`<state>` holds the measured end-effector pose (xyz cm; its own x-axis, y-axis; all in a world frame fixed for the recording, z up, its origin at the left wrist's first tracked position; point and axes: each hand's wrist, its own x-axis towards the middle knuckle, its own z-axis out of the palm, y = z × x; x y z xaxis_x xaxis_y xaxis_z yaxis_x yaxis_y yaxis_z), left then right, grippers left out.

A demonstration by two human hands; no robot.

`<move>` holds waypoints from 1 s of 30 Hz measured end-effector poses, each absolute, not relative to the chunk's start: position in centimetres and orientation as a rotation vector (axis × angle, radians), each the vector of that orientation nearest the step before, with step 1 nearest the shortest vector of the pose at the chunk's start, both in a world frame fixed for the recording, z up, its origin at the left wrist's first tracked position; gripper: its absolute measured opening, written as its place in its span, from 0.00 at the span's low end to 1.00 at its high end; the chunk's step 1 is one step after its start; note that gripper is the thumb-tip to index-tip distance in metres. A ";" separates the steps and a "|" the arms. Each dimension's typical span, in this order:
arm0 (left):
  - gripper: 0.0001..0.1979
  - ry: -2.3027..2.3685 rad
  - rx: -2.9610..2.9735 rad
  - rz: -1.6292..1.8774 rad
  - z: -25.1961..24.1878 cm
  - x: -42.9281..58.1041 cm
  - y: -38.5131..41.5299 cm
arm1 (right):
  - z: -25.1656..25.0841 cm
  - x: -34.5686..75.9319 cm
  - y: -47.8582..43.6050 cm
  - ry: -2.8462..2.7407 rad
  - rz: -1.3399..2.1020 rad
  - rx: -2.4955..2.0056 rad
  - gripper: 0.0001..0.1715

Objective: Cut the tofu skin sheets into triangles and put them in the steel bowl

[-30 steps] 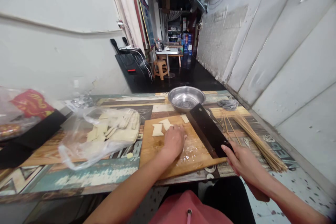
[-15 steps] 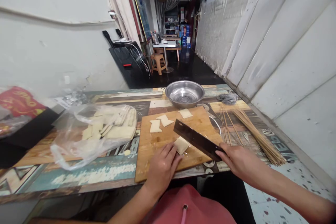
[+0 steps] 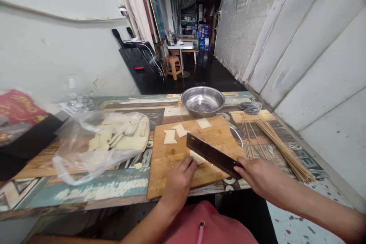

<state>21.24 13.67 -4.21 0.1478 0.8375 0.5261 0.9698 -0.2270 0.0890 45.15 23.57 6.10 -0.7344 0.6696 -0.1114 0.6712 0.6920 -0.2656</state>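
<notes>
My right hand [image 3: 254, 175] grips the handle of a dark, wide-bladed kitchen knife [image 3: 210, 153], its blade slanting up to the left over the wooden cutting board [image 3: 161, 164]. Just under the blade lies a pale slice of what looks like dried tofu [image 3: 197, 157], partly covered by the knife. The bent fingertips of my left hand [image 3: 180, 177] hold this slice by its near left edge. Farther back on the board are two notched pieces, one on the left [image 3: 170, 137] and one beside it [image 3: 180, 130], plus a flat squarish piece [image 3: 204, 123].
A clear plastic bag [image 3: 73, 160] with several pale slices [image 3: 133, 143] lies left of the board. Behind the board stands a metal bowl [image 3: 203, 103]. To the right are bamboo skewers [image 3: 286, 150] and a grey cloth [image 3: 250, 107]. A black box [image 3: 31, 145] stands far left.
The knife blade has moved slightly left and down, and now covers more of the slice. My left fingers have drawn closer together at its edge.
</notes>
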 end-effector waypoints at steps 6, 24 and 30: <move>0.14 -1.772 -2.158 -0.713 -4.2 21.4 13.6 | 6.1 44.9 23.5 2.833 -0.407 1.121 0.15; 0.14 -1.788 -2.179 -0.729 -3.9 21.5 13.5 | 6.2 44.8 22.9 2.865 -0.421 1.121 0.15; 0.13 -1.777 -2.176 -0.724 -4.1 21.4 13.6 | 7.3 42.8 23.1 2.780 -0.394 1.030 0.11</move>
